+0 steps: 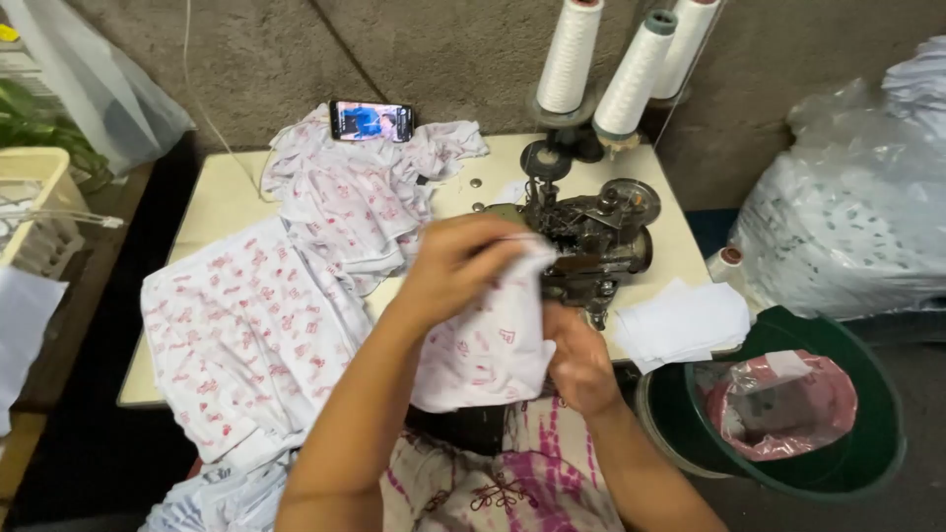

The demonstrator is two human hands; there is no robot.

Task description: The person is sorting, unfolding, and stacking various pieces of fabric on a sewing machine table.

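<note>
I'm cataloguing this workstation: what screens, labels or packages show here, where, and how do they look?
Phone: far table edge, on printed cloth; flat dark rectangle, lit blue screen.
Clear bag: right of table; bulging, holding white fabric.
Pink bag: inside green bin; crumpled.
Paper pieces: table's right corner; white stack.

Dim, warm indoor light, soft all over.
Brightest on the table [227,197]; deep shadow left of it; motion blur on hands [458,261] in front of it.

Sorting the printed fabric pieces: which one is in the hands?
The small folded piece gripped by left hand and right hand; the others lie on the table.
</note>
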